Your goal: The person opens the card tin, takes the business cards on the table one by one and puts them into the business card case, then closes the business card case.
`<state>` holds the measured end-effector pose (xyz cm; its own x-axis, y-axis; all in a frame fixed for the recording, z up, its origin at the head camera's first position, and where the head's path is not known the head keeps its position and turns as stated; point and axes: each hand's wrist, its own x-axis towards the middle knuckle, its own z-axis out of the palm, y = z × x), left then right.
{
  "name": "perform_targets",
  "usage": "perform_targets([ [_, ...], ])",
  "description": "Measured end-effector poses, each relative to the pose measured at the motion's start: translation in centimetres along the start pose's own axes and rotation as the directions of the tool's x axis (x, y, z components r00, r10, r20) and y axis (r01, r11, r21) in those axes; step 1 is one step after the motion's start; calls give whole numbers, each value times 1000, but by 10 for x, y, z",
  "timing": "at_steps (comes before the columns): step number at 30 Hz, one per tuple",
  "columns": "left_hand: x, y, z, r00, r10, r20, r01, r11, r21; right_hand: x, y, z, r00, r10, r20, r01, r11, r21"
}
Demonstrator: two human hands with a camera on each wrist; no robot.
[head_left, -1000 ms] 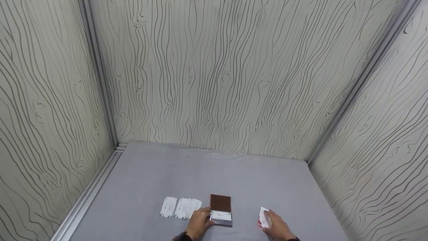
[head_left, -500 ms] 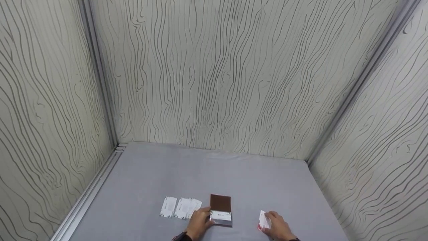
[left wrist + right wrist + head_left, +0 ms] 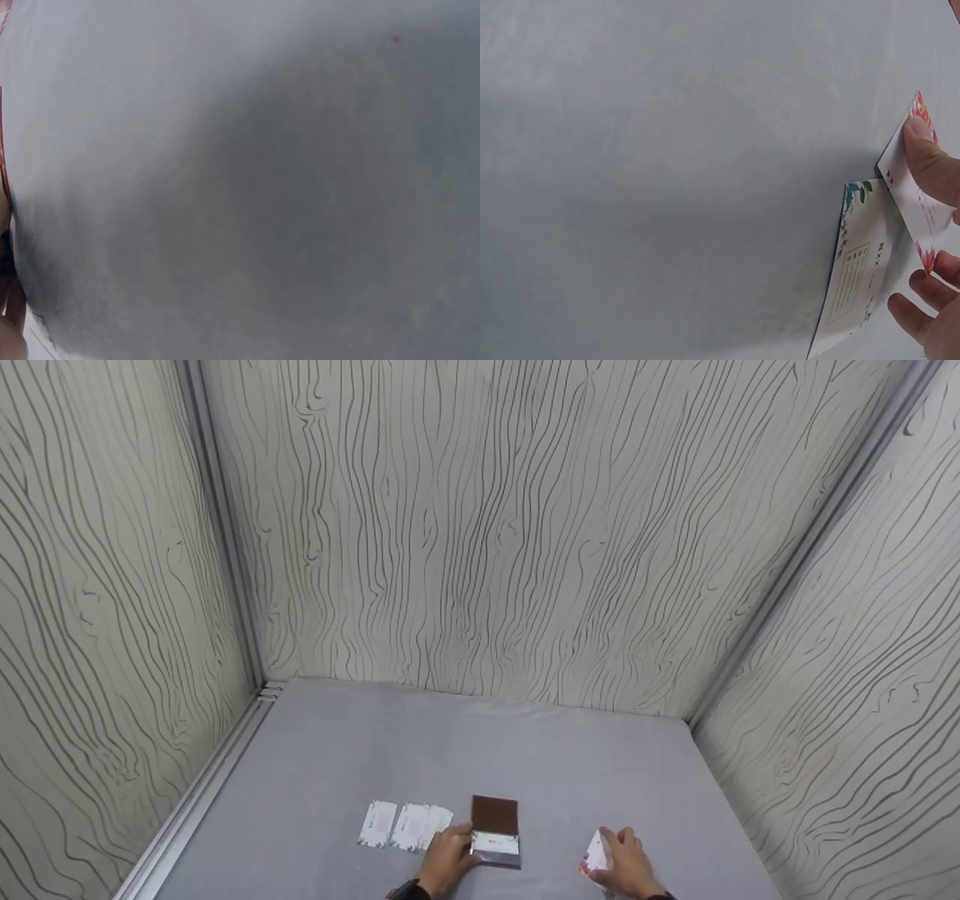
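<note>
My left hand (image 3: 447, 856) grips the left side of a brown business card case (image 3: 495, 814). The case lies unfolded on the table, with a white card (image 3: 495, 844) in its lower half. At the right, my right hand (image 3: 628, 866) pinches a white card with pink-red flowers (image 3: 595, 853), tilted up from the table. In the right wrist view the thumb (image 3: 928, 161) lies across this flowered card. Another card with blue and green leaves (image 3: 851, 274) lies beside and partly behind it. The left wrist view catches only bits of fingers at its left edge.
Several white leaf-edged cards (image 3: 420, 825) overlap just left of the left hand, with a single card (image 3: 377, 823) beside them. A grey cloth covers the table (image 3: 480, 742). Wood-grain-patterned walls (image 3: 465, 525) enclose the back and sides; a metal rail (image 3: 202, 802) runs along the left.
The flowered card in my right hand has changed its tilt, and the right fingers have shifted slightly right. My left hand and the card case have not moved.
</note>
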<state>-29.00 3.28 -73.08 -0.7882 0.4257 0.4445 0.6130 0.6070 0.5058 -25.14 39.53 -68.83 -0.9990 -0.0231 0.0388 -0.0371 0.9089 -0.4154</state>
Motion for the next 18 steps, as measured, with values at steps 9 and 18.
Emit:
perform_targets([
  [9,0,3,-3,1000,-6,6,6,1000,-13,3,0,2,999,30,-21,-30,1000,-4],
  [18,0,3,-3,1000,-1,4,1,1000,-3,6,-2,-4,988,-82,-127,79,996,-32],
])
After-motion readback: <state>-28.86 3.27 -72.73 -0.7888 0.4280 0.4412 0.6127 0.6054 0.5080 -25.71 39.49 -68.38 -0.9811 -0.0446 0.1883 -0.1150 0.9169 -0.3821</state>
